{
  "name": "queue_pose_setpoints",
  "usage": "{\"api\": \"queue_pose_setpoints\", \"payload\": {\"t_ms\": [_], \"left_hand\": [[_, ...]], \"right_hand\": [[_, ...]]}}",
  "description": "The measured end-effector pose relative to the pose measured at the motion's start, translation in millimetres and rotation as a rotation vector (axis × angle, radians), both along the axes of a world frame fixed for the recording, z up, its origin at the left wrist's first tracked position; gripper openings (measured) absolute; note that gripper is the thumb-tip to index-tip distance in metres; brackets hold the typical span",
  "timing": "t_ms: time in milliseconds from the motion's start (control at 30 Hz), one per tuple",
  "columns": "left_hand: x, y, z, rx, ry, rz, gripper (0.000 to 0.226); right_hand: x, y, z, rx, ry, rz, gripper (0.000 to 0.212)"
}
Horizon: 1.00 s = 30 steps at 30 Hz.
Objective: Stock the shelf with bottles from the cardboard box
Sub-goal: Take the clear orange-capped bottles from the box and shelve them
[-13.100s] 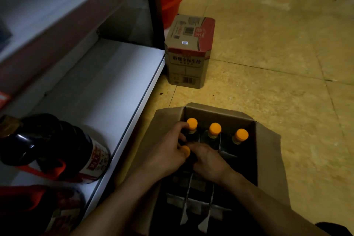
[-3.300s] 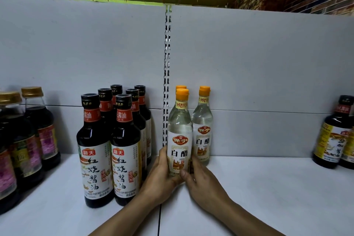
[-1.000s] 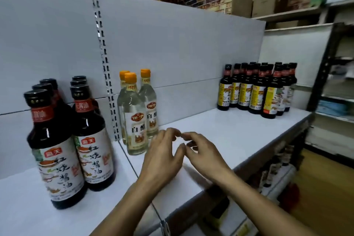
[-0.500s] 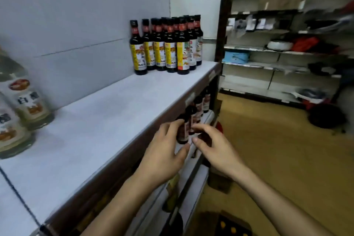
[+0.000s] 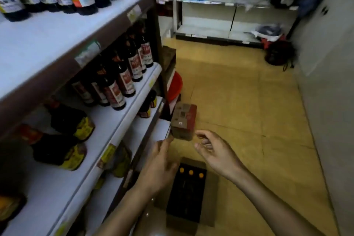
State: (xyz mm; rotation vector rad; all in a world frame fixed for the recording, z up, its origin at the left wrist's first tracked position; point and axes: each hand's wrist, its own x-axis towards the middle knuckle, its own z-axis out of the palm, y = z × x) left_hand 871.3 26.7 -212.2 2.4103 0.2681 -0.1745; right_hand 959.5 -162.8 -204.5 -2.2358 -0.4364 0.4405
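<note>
Box point(image 5: 211, 193) of brown cardboard, rectangular and open-topped, flaps folded outward, dark inside. It sits on the floor point(image 5: 239, 101) close to the foot of the shelf point(image 5: 47, 34), its long axis running away from the person, roughly parallel to the shelf's front edge. Three round orange bottle caps point(image 5: 191, 172) line its far end, pointing straight up; the bottle bodies are lost in shadow.

Left hand point(image 5: 161, 165) hangs over the box's left far corner, fingers loosely spread, holding nothing. Right hand point(image 5: 214, 149) is beside it and apart from it, fingers slack and half-curled, also empty.

Beyond the hands, a closed printed carton point(image 5: 183, 120) stands on the glossy tan tiles by the shelf's end post, a red plastic bucket point(image 5: 175, 88) behind it. Smooth white shelf boards carry dark glass bottles point(image 5: 118, 86), upright, with red labels; view blurred.
</note>
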Motion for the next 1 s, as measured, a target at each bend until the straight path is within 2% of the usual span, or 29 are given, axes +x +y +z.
{"api": "queue_pose_setpoints", "payload": {"t_ms": [333,567,800,1000], "left_hand": [[14.8,-35.7,-99.1,-0.083,0.236,-0.002,0.059],[24.5,-36.2,-208.7,-0.115,0.393,-0.028,0.062],[27.7,-31.0,-323.9,-0.161,0.391,-0.035,0.064],[34.6,-26.5,-453.6,-0.171,0.386,-0.059,0.064]], "right_hand": [[7.8,-27.7,-128.8,-0.049,0.301,-0.051,0.039],[-4.6,-13.9,-226.7,-0.095,0.461,-0.089,0.042],[-3.6,0.5,-334.6,-0.133,0.461,-0.121,0.042],[-0.4,0.7,-454.5,-0.102,0.466,-0.219,0.042]]}}
